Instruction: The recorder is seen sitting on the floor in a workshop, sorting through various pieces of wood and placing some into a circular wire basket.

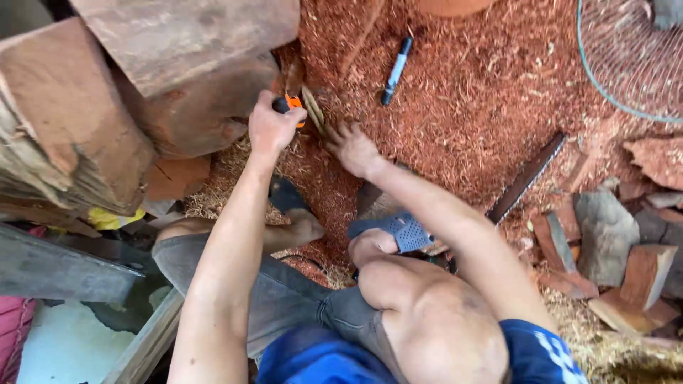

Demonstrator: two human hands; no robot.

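Against the big reddish wood blocks, the left hand has its fingers clamped around an orange-and-black tape measure, arm stretched forward. Just right of those fingers, the right hand rests on the red sawdust, fingers spread apart, near a small wood sliver. A blue marker lies beyond the fingertips.
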